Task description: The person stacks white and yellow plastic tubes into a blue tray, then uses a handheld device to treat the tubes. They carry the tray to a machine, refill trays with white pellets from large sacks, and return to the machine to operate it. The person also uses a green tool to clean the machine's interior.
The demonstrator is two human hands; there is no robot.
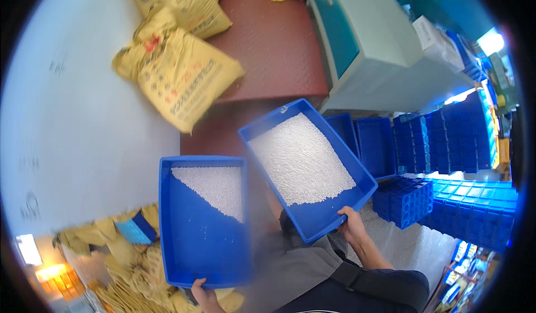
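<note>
Head view: left hand (pixel 206 300) pinches left bin (pixel 192 237) by its rim, other fingers hidden; right hand (pixel 353 227) clasps right bin (pixel 315 218); pellets (pixel 301 159) beyond fingers. Likely carrying step; next needs steady bins.

Between the left bin (pixel 195 246) and right bin (pixel 319 217) we have a passable wedge; a yellow sack (pixel 181 76) obstructs beyond the left one.

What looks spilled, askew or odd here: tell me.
The left blue tray looks lopsidedly loaded: its white pellets bunch toward the far right corner, with a few strays across the bare bottom. No spill outside it stands out.
</note>
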